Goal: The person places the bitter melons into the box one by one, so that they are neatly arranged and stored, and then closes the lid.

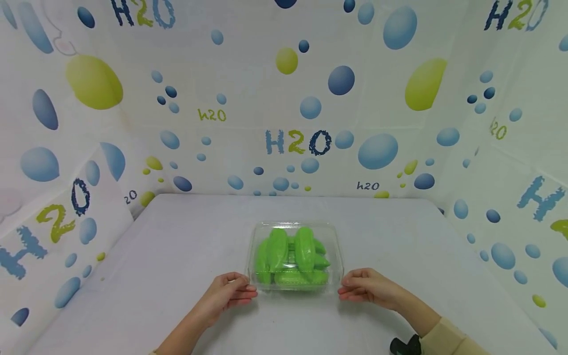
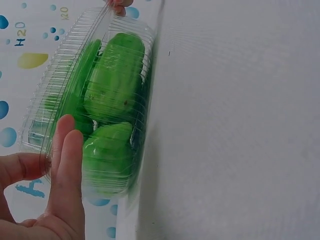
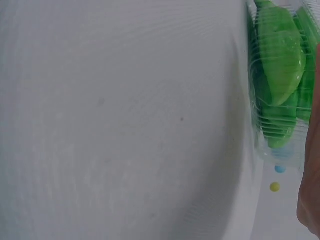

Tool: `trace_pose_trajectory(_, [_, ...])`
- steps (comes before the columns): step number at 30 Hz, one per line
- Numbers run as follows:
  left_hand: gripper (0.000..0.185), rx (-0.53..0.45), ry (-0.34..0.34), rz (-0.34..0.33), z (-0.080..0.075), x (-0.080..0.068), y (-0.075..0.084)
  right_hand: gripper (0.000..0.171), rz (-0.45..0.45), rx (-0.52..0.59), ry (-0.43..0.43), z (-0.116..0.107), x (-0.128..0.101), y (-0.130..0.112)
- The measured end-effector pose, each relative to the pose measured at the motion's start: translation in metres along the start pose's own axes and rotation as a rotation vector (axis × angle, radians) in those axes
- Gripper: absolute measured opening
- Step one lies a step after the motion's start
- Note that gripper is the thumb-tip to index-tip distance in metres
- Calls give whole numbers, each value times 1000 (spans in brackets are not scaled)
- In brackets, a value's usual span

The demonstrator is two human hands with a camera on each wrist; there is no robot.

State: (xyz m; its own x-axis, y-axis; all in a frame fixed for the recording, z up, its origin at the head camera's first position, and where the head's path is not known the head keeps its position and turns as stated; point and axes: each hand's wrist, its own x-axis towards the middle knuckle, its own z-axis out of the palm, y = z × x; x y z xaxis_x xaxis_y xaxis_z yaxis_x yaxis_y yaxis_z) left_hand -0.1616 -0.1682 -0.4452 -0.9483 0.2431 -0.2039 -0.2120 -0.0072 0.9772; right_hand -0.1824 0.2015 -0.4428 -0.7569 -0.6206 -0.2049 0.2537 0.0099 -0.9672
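A lidded clear plastic container (image 1: 335,241) stands on the white table in the head view. Through its walls show several glossy, elongated green pieces (image 1: 278,249); their exact kind is hard to tell. My left hand (image 1: 224,296) pinches the rim at the front left corner, with thumb and fingers on either side in the left wrist view. At the front right corner my right hand (image 1: 372,288) holds the rim between thumb and fingers. The right wrist view shows only an edge of that hand (image 3: 311,170) beside the ribbed container wall; its fingertips are cut off there.
The white tabletop (image 1: 186,236) spreads around the container. Behind and at both sides hang white sheets (image 1: 248,64) printed with blue and green drops and H2O lettering. A black object (image 1: 406,345) sits by the right sleeve.
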Motion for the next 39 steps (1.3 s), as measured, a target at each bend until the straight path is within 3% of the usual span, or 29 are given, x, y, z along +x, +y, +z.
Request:
trace_pose_trajectory(7, [28, 9, -21, 12, 2, 1, 1, 12, -58, -9, 73, 5, 1, -1])
trace_pose_trajectory(16, [28, 10, -19, 12, 4, -1, 1, 16, -54, -17, 202, 15, 0, 0])
trace_pose_trajectory(23, [27, 9, -21, 12, 4, -2, 2, 13, -45, -27, 189, 14, 0, -1])
trace_pose_trajectory(30, [27, -4, -36, 5, 4, 1, 2, 8, 28, -46, 149, 6, -3, -3])
trace_pose_trajectory(35, [25, 27, -23, 9, 4, 0, 4, 30, 95, -104, 119, -3, -5, -3])
trace_pose_trajectory(39, [29, 123, 67, 5, 3, -3, 10, 47, 131, -185, 137, -10, -6, -5])
